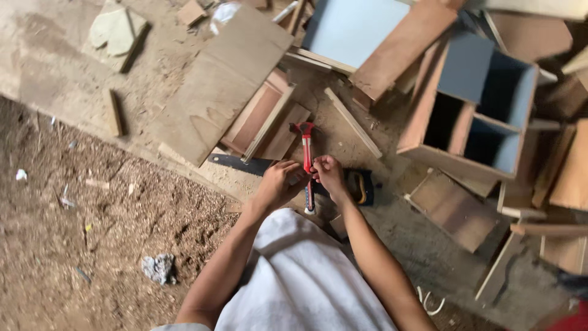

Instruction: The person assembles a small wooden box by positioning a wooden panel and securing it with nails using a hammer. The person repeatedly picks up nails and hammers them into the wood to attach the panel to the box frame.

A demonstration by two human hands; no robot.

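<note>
A red claw hammer [307, 153] with a black grip lies on the sawdusty floor in front of me, head pointing away. My left hand [278, 184] and my right hand [329, 176] are both closed around its handle, one on each side. Under the hammer lies a hand saw [245, 164] with a dark blade and a black and yellow handle [360, 186]. My lap is covered by white cloth [300, 276].
A large plywood sheet [220, 86] and stacked boards [269, 119] lie beyond the hammer. A wooden box with blue-lined compartments [478, 110] stands at the right among offcuts. Sawdust and a crumpled grey rag [159, 268] cover the floor at the left.
</note>
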